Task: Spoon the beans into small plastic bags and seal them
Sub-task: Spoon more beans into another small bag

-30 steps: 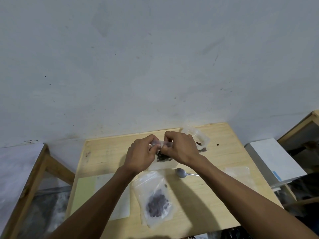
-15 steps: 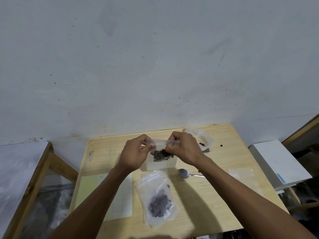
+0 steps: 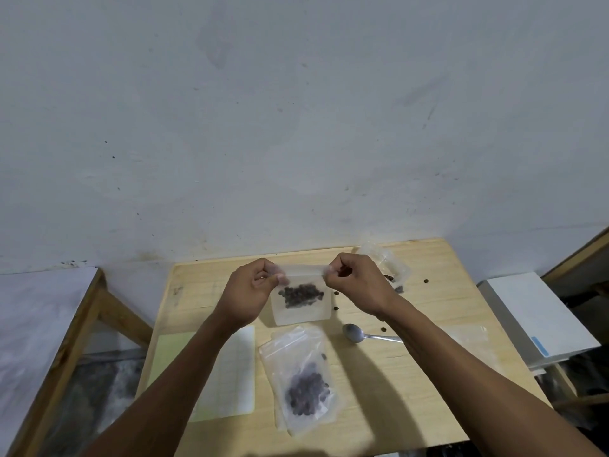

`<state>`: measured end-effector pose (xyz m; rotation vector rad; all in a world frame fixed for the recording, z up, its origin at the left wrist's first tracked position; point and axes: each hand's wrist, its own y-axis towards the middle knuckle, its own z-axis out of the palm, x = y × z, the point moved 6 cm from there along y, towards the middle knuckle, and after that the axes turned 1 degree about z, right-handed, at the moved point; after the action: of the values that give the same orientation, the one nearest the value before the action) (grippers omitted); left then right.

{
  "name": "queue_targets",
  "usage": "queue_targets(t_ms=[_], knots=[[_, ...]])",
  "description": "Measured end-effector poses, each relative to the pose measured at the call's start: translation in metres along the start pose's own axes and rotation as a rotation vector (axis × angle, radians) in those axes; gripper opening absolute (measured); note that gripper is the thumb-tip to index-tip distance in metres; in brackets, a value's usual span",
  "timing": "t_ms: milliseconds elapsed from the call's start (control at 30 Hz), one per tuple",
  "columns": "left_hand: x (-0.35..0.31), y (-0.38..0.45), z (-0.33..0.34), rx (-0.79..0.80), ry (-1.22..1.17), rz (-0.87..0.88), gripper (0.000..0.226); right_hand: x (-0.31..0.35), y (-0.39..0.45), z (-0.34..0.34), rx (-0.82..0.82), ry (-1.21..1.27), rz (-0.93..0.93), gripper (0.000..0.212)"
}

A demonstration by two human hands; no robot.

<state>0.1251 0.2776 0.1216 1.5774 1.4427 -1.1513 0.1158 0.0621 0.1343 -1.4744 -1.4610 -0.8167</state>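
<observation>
I am holding a small clear plastic bag with a clump of dark beans in its lower half [image 3: 300, 296] just above the far middle of the pale wooden table [image 3: 389, 404], its top strip stretched level between my two hands. My left hand [image 3: 251, 291] has thumb and forefinger closed on the left end of that strip, and my right hand [image 3: 354, 281] is pinched shut on the right end, the other fingers curled in. I judge this to be the sealing step for this bag: the beans are in, and the mouth is being pressed together. The next move calls for running the pinch along the whole strip with no gap, keeping the bag upright so nothing tips out, then laying it down.

Nearer to me lies a second clear plastic bag of dark beans [image 3: 304, 377], flat on the table. Just to its right rests a metal spoon [image 3: 359, 334], bowl pointing left. Beyond my right hand sits a crumpled clear supply bag with a few beans left [image 3: 387, 266], and loose dark beans [image 3: 425, 281] are scattered around it. An empty clear bag [image 3: 468, 338] lies by my right forearm. A pale green and white sheet [image 3: 230, 374] sits under my left forearm. The white box with a blue tab [image 3: 534, 315] stands off the table's right edge. I can read no writing or brand anywhere.
</observation>
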Motion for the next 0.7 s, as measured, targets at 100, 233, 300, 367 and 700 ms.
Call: queue_targets(t_ms=[100,233,300,367,700], knots=[[0.005,-0.002,0.001,0.006,-0.158,-0.058,0.014,-0.003,0.000,-0.001,0.022,0.048,0.004,0.010],[0.009,-0.006,0.003,-0.047,-0.310,-0.089,0.012,-0.011,0.000,0.002,0.046,0.131,0.053,0.013],[0.007,-0.008,0.006,-0.076,-0.321,-0.082,0.011,-0.013,-0.001,0.004,0.038,0.205,0.065,0.012],[0.008,-0.008,0.008,-0.112,-0.335,-0.082,0.011,-0.014,-0.002,0.009,0.033,0.297,0.072,0.010],[0.025,-0.017,0.010,-0.164,-0.536,-0.130,0.012,-0.026,-0.017,0.041,0.120,0.404,0.158,0.012]])
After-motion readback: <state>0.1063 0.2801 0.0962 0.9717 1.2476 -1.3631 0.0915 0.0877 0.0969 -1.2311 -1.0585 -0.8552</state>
